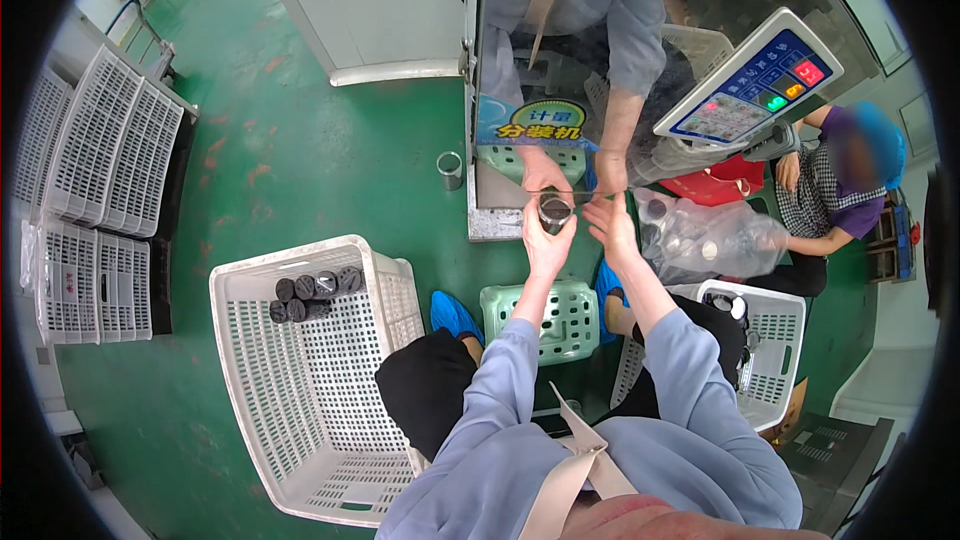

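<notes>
The left hand (547, 246) has its grip closed around a small round jar (556, 210), whose mouth faces up and shows something dark inside; the jar sits just below the machine (570, 55), near the machine's bottom edge. The right hand (619, 232) has its grip open, fingers loosely extended at the jar's 3 o'clock side; whether they touch it, I cannot tell. From the held jar, a green stool (573, 341) stands at 6 o'clock, and a large white crate (245, 380) at 8 o'clock, with several dark jars (318, 287) lying toward the crate's 12 o'clock end. Another jar (450, 178) stands alone on the green floor (330, 150) near 10 o'clock. A lit control panel (745, 85) is at 2 o'clock. At 3 o'clock are a clear plastic bag (745, 240) and, beyond it, a seated co-worker (835, 190) in a blue cap; a smaller white crate (783, 355) is at 4 o'clock.
</notes>
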`<state>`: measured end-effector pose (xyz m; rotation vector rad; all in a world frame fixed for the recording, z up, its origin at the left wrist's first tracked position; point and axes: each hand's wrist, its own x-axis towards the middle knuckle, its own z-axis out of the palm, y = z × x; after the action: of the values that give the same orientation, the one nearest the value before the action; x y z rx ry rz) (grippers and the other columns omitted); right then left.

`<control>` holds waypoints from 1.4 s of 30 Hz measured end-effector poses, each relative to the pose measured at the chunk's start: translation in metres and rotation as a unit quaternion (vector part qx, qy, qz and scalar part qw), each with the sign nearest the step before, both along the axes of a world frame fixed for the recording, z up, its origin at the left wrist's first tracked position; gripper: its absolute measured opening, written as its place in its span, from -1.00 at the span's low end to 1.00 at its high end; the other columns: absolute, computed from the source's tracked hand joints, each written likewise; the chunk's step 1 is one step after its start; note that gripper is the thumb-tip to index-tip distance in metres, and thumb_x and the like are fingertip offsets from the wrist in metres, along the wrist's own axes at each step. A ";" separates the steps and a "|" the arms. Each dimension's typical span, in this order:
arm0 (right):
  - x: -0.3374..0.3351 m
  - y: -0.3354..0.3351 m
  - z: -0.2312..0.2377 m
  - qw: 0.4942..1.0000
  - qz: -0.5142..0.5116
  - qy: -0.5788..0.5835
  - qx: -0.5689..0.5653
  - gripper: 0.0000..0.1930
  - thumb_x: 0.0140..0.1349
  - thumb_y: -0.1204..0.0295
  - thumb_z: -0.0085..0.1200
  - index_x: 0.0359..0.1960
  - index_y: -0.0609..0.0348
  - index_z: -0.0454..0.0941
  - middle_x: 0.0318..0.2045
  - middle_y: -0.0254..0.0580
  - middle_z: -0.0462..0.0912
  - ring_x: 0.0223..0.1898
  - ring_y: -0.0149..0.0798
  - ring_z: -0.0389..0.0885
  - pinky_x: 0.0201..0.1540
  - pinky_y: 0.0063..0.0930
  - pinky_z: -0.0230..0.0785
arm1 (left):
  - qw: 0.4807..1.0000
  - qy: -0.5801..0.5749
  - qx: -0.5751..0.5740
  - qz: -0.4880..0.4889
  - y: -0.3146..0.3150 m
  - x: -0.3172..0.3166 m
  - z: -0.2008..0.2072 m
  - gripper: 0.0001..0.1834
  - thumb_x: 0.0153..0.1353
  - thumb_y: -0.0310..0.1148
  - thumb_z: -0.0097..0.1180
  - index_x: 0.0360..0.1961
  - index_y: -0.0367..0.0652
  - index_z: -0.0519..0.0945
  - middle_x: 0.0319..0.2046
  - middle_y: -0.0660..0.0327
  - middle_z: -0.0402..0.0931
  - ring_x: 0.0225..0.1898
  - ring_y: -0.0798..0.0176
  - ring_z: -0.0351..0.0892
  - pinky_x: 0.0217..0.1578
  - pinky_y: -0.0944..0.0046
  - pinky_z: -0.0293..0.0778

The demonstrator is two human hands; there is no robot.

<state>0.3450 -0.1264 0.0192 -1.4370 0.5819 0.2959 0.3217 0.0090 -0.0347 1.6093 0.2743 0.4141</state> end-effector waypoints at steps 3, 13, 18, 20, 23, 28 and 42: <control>-0.026 -0.007 0.041 0.999 0.008 -0.042 0.004 -0.18 0.55 -0.25 -0.46 0.33 0.31 0.39 0.21 -0.01 0.62 0.23 -0.15 0.59 0.30 -0.21 0.30 | 1.000 0.004 -0.009 -0.004 0.001 0.005 0.002 -0.19 -0.05 -0.33 0.52 0.21 -0.35 0.41 0.04 -0.15 0.52 0.09 -0.21 0.56 0.15 -0.05 0.47; -0.093 -0.042 0.122 0.977 0.058 -0.166 -0.120 -0.25 0.59 -0.14 -0.40 0.17 0.38 0.55 0.08 0.01 0.70 0.03 -0.20 0.68 0.12 -0.30 0.46 | 0.999 -0.001 0.035 -0.004 -0.002 0.004 -0.010 -0.13 -0.07 -0.28 0.52 0.26 -0.37 0.39 0.12 -0.17 0.49 0.18 -0.20 0.51 0.22 -0.05 0.42; -0.117 -0.066 0.161 0.940 0.066 -0.250 -0.223 -0.32 0.62 -0.07 -0.40 0.14 0.33 0.59 0.05 -0.03 0.71 -0.01 -0.24 0.68 0.08 -0.33 0.46 | 0.996 0.018 0.082 0.024 -0.001 0.008 -0.022 -0.13 -0.11 -0.27 0.53 0.26 -0.31 0.43 0.15 -0.16 0.51 0.16 -0.20 0.53 0.22 -0.10 0.41; -0.125 -0.083 0.171 0.927 0.052 -0.275 -0.251 -0.36 0.63 -0.02 -0.38 0.11 0.32 0.61 0.05 -0.09 0.71 -0.02 -0.27 0.68 0.08 -0.35 0.46 | 0.998 0.022 0.063 0.013 0.000 0.010 -0.020 -0.13 -0.11 -0.28 0.52 0.26 -0.29 0.43 0.13 -0.16 0.52 0.16 -0.20 0.54 0.22 -0.10 0.42; -0.140 -0.101 0.190 0.914 0.045 -0.287 -0.284 -0.39 0.63 0.00 -0.35 0.12 0.31 0.60 0.06 -0.09 0.70 0.00 -0.27 0.66 0.10 -0.36 0.45 | 0.999 0.018 0.035 0.012 0.001 0.010 -0.018 -0.15 -0.09 -0.32 0.50 0.27 -0.27 0.43 0.09 -0.17 0.55 0.15 -0.21 0.56 0.21 -0.09 0.44; -0.170 -0.129 0.205 0.891 0.011 -0.299 -0.342 -0.40 0.64 0.00 -0.36 0.13 0.31 0.58 0.07 -0.12 0.67 0.00 -0.30 0.65 0.13 -0.37 0.45 | 0.999 0.021 0.039 0.000 0.007 0.007 -0.019 -0.17 -0.07 -0.33 0.49 0.27 -0.27 0.42 0.08 -0.16 0.55 0.14 -0.21 0.56 0.19 -0.07 0.45; -0.286 -0.295 0.107 0.833 -0.211 -0.184 -0.478 -0.63 0.57 0.21 -0.03 0.12 0.25 0.62 -0.01 -0.12 0.72 0.02 -0.26 0.66 0.15 -0.36 0.45 | 0.993 -0.029 0.088 -0.067 -0.002 -0.089 -0.003 -0.19 -0.02 -0.43 0.51 0.29 -0.24 0.43 0.10 0.04 0.56 0.15 0.18 0.54 0.28 0.18 0.38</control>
<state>0.0588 -0.4218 0.1258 -2.1815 0.7443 -0.7294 0.2328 0.0069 -0.0377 1.7735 0.0876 0.3891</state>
